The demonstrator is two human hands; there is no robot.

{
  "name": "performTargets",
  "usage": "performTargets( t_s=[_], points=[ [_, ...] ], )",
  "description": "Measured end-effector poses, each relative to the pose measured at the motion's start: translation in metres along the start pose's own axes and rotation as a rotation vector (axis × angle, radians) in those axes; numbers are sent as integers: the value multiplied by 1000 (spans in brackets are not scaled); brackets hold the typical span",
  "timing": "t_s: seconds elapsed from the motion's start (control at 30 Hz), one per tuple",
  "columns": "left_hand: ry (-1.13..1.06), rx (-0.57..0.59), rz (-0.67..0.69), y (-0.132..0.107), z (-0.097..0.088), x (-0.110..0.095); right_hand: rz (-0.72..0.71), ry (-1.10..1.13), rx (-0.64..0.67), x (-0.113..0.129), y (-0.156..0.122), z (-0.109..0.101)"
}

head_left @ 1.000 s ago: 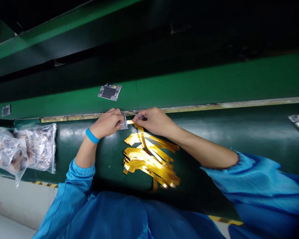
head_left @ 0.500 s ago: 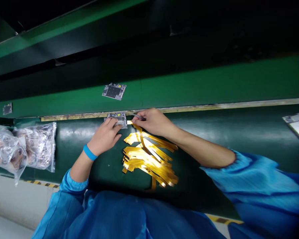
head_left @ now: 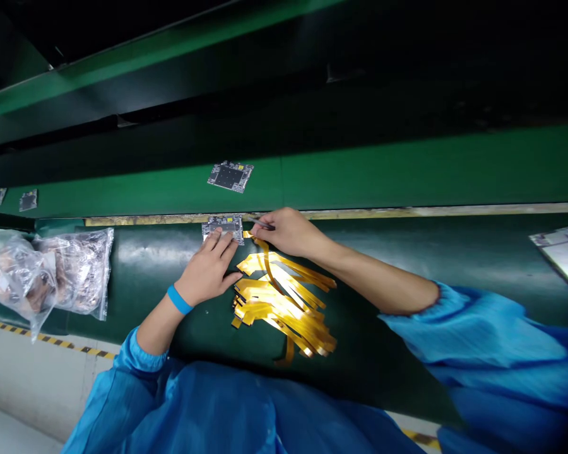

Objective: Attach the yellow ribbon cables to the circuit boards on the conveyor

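A small grey circuit board [head_left: 231, 222] lies against the work surface's far edge. My left hand [head_left: 208, 268] rests on it from the near side, fingers stretched flat and thumb apart. At the board's right end my right hand [head_left: 288, 233] is closed in a pinch. Between its fingers is a slim grey tool [head_left: 264, 224], which looks like tweezers. A gold flat flex cable [head_left: 267, 255] runs from the board's right edge under those fingertips and curves toward me; whether it is plugged in cannot be made out. A pile of gold flex cables [head_left: 284, 302] lies just below.
Beyond the ledge, another circuit board [head_left: 230, 176] lies on the green belt [head_left: 360, 170], with two smaller-looking boards at far left. Clear plastic bags [head_left: 82, 274] with copper-coloured contents sit at left. A stack of flat boards [head_left: 565, 249] lies at the right edge.
My left hand has drawn slightly toward me and its fingers have flattened, so more of the board shows. My right hand stays at the board's right end. The view has shifted a little.
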State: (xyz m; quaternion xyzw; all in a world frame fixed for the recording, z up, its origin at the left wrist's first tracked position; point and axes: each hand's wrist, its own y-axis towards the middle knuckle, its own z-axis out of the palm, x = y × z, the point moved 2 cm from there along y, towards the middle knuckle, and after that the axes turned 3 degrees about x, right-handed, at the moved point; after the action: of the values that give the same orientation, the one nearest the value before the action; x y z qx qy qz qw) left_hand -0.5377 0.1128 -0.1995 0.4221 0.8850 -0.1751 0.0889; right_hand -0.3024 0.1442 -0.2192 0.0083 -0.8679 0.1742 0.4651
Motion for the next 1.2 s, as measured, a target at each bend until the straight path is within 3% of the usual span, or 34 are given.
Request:
performTargets(
  t_s=[0.17, 0.33, 0.63, 0.83, 1.2],
  points=[
    [64, 83, 48, -3, 2, -4, 37, 7, 24, 0, 1, -1],
    [122, 88, 39, -2, 3, -9, 36, -42, 23, -3, 5, 1],
    [185, 132, -16, 5, -6, -22, -7, -306, -22, 6, -2, 2],
    [199, 153, -30, 8, -11, -25, 58, -467, -41, 11, -9, -3],
    [210, 194, -45, 7, -14, -27, -195, -616, -19, 14, -14, -6]
  ],
)
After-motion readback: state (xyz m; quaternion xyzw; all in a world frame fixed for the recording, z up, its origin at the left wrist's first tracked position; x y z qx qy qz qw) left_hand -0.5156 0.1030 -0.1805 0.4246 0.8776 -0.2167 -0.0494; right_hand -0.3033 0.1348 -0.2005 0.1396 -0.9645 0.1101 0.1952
